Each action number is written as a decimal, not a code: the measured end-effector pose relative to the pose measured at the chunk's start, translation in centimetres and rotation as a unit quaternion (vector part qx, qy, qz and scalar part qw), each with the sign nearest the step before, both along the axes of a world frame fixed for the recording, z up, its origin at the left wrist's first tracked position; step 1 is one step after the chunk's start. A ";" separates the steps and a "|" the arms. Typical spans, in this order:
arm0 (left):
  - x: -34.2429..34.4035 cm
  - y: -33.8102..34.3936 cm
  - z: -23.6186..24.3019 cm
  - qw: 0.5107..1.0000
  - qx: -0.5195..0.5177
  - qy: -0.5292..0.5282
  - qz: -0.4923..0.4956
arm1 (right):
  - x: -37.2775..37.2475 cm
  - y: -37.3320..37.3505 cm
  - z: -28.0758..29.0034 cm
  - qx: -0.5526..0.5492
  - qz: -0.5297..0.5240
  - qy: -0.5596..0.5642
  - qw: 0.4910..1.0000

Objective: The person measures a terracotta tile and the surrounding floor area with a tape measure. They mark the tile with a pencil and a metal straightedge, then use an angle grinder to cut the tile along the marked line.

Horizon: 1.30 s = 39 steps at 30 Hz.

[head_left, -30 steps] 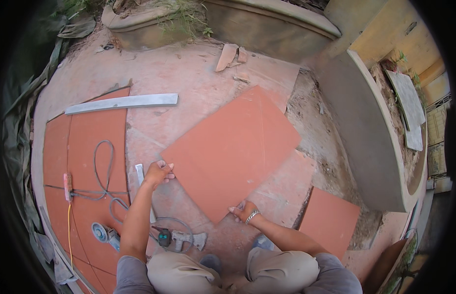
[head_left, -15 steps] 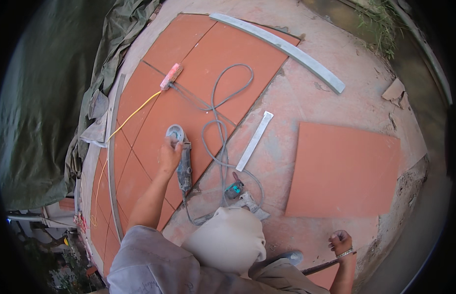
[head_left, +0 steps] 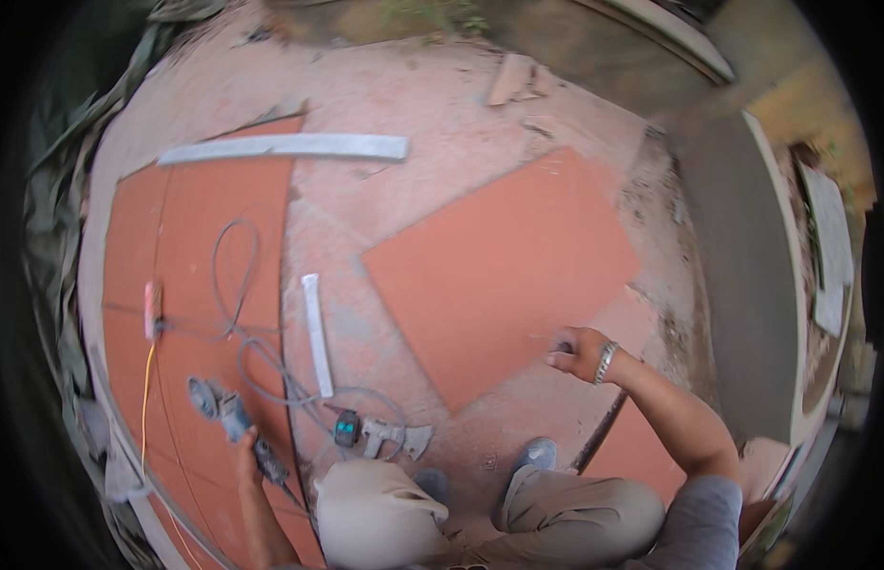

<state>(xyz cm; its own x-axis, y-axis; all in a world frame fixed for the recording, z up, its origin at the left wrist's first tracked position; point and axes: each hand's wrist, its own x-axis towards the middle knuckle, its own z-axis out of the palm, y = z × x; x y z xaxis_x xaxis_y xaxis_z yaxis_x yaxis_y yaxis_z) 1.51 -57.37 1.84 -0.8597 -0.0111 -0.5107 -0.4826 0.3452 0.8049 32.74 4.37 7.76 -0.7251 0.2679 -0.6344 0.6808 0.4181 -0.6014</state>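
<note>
My left hand is closed around the body of an angle grinder, whose disc end points away from me over the laid red tiles. A grey cord trails from the tool. My right hand, with a metal band at its wrist, hangs over the near right edge of a large loose red tile. Its fingers are pinched together; what they hold, if anything, is too blurred to make out. That tile lies turned at an angle on the dusty pink floor.
A long pale bar lies across the far end of the laid tiles. A shorter bar and a small black-and-teal device lie between the tile areas. A pink socket block sits left; a low wall stands right.
The view has swung right. My left hand has moved from the grinder's disc end to its body and grips it. My right hand has risen forward from beside my foot to the loose tile's edge.
</note>
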 end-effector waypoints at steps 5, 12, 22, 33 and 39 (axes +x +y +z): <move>-1.8 13.1 11.4 0.976 0.163 0.087 -0.119 | -3.9 -2.5 3.9 -0.014 0.054 0.087 0.995; -0.1 38.1 19.5 0.884 0.342 0.145 -0.284 | -14.9 -9.3 9.2 -0.069 -0.080 0.430 0.897; 8.4 52.8 20.5 0.650 0.491 -0.223 -0.536 | -1.1 -1.6 12.5 -0.465 -0.177 0.364 0.788; 17.9 60.0 16.3 0.759 0.351 -0.013 -0.548 | 4.2 0.6 7.5 0.054 -0.458 0.348 0.816; 17.4 56.8 14.0 0.504 0.166 0.422 -0.735 | 4.7 4.3 4.5 -0.366 -0.558 0.421 0.614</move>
<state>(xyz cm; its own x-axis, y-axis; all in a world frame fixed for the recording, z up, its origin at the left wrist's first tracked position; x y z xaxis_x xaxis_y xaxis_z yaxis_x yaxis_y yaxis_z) 18.91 -0.58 15.85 0.2722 0.9204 0.2805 0.6610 -0.3907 0.6407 37.44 8.70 12.24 -0.5023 0.7628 -0.4072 -0.3844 -0.6189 -0.6850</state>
